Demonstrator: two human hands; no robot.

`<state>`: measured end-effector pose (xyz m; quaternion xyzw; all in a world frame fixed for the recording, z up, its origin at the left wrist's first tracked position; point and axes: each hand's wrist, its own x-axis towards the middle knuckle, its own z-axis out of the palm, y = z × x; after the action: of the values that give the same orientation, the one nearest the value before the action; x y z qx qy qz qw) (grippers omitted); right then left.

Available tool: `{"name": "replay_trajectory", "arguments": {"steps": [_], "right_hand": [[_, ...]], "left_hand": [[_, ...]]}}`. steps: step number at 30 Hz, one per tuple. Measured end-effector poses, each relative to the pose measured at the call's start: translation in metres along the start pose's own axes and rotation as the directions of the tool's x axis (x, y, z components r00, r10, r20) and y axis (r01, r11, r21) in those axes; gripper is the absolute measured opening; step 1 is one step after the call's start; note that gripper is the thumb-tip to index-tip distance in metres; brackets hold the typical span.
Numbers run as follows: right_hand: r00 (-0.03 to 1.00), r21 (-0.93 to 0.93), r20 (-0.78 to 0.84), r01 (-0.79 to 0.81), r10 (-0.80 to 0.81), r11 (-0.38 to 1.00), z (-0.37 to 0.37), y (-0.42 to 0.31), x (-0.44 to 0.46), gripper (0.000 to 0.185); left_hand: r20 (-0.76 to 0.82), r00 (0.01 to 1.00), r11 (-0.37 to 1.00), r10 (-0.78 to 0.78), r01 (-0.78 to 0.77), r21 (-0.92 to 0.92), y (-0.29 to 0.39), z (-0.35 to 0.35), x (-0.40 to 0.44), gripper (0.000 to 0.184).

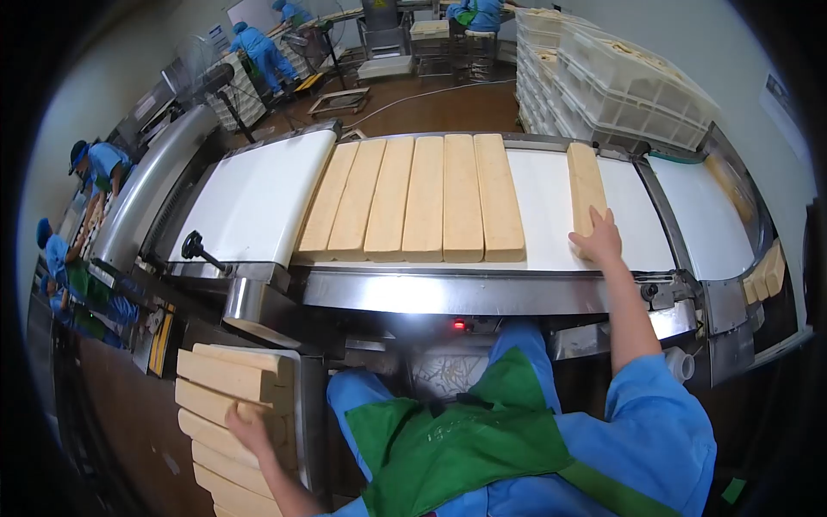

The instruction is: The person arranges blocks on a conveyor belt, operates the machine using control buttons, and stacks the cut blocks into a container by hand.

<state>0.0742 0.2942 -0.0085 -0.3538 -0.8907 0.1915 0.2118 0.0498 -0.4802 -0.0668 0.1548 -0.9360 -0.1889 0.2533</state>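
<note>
On the white conveyor belt [544,202], a single long pale-yellow block [586,172] lies apart from the others at the right. My right hand [598,239] grips its near end, thumb on one side and fingers spread over the top and other side. To its left, several similar blocks [422,202] lie side by side across the belt. At lower left, my left hand [248,428] is on the end of one block [205,402] in a stack, its fingers curled over it. Part of that block's end is hidden by the hand.
A steel rail [448,291] edges the belt in front of me. A black knob [194,246] sticks up at left. White crates [629,82] are piled behind at right. More blocks [763,274] sit at far right. Co-workers in blue [258,53] are at the back and left.
</note>
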Motion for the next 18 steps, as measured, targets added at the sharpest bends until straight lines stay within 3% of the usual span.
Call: {"name": "replay_trajectory", "arguments": {"steps": [1,3,5,7,8,9,12,15,18], "right_hand": [[0.999,-0.221,-0.032,-0.011,0.004,0.975,0.002,-0.015,-0.009,0.066],[0.999,-0.142,-0.019,0.043,-0.046,0.989,0.021,-0.023,-0.016,0.066],[0.989,-0.063,-0.005,0.147,-0.147,0.987,0.037,-0.035,-0.028,0.063],[0.956,0.023,0.014,0.293,-0.294,0.956,0.053,-0.06,-0.033,0.058],[0.934,0.07,0.021,0.355,-0.357,0.932,0.06,-0.073,-0.033,0.055],[0.949,0.11,0.049,0.306,-0.313,0.946,0.06,-0.087,-0.033,0.053],[0.966,0.113,0.117,0.216,-0.229,0.97,0.05,-0.106,-0.028,0.053],[0.96,0.189,0.021,0.271,-0.28,0.944,0.062,-0.096,-0.031,0.05],[0.89,0.132,-0.199,0.438,-0.409,0.889,0.066,-0.098,-0.051,0.046]], "left_hand": [[-0.03,0.994,0.982,-0.108,0.111,0.152,-0.016,-0.003,-0.001,0.038],[0.071,0.92,0.86,-0.384,0.329,0.39,0.002,-0.033,-0.003,0.049],[0.128,0.89,0.795,-0.437,0.315,0.518,-0.012,-0.035,0.003,0.054],[0.107,0.854,0.775,-0.508,0.4,0.49,-0.033,-0.032,0.005,0.057],[0.07,0.833,0.783,-0.549,0.483,0.392,-0.043,-0.027,0.008,0.058],[0.037,0.807,0.78,-0.589,0.556,0.289,-0.044,-0.027,0.013,0.059],[-0.004,0.806,0.759,-0.591,0.558,0.334,-0.03,-0.033,0.011,0.061],[0.001,0.798,0.787,-0.603,0.595,0.16,-0.002,-0.054,-0.003,0.063],[-0.013,0.835,0.766,-0.55,0.498,-0.407,-0.104,-0.034,-0.008,0.068]]}}
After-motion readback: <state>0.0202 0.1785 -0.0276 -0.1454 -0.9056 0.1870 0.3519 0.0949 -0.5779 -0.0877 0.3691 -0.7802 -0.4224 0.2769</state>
